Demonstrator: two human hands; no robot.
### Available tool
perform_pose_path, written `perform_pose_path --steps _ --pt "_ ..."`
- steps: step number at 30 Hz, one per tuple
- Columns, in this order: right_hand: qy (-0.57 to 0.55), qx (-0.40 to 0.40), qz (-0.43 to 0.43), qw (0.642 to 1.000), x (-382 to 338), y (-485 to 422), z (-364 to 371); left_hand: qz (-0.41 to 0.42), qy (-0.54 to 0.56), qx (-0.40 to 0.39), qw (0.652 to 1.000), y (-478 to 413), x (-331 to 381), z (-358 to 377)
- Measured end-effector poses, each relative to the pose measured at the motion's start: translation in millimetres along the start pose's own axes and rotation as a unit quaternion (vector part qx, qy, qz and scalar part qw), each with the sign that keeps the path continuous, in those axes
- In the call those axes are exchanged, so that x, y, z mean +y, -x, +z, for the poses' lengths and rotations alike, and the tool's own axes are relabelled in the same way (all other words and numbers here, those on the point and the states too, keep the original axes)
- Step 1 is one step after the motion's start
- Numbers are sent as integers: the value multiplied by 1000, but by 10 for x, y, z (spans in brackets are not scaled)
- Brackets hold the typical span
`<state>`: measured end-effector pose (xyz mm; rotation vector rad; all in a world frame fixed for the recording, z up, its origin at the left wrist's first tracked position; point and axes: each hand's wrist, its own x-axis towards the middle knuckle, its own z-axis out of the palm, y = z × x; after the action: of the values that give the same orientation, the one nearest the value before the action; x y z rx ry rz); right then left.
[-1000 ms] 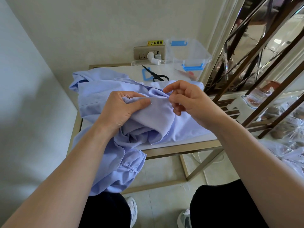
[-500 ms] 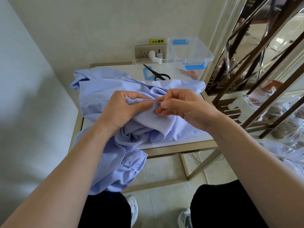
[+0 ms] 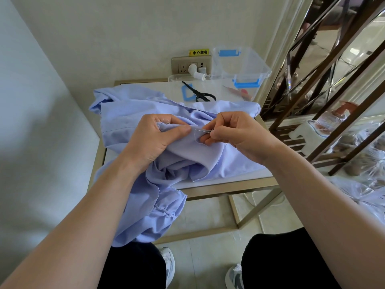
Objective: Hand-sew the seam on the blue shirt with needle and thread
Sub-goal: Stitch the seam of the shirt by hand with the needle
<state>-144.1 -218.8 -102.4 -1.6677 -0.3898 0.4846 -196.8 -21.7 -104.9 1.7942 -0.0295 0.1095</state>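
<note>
The blue shirt (image 3: 129, 113) lies bunched on a small table, one part hanging over the front edge. My left hand (image 3: 152, 138) grips a raised fold of the shirt, thumb pressed along its frayed edge. Just to its right, my right hand (image 3: 233, 136) pinches a thin needle (image 3: 203, 130) that lies across the fold's edge, its tip pointing left toward my left thumb. A short loop of pale thread (image 3: 195, 134) shows at the cloth beside the needle.
Black scissors (image 3: 200, 93) lie on the white table top (image 3: 229, 177) behind the shirt. A clear plastic box with blue clips (image 3: 241, 67) stands at the back right, a white thread spool (image 3: 198, 75) by the wall socket. A metal lattice railing (image 3: 325, 97) rises close on the right.
My right hand has come down from above the fold and moved left to the seam edge, bringing the needle to the cloth. My left hand has kept its grip on the fold.
</note>
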Motion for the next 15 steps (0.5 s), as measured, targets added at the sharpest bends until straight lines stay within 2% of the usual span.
perform_pose_path --steps 15 --pt "46 15 5 999 -22 18 16 6 -12 12 1000 -5 -2 25"
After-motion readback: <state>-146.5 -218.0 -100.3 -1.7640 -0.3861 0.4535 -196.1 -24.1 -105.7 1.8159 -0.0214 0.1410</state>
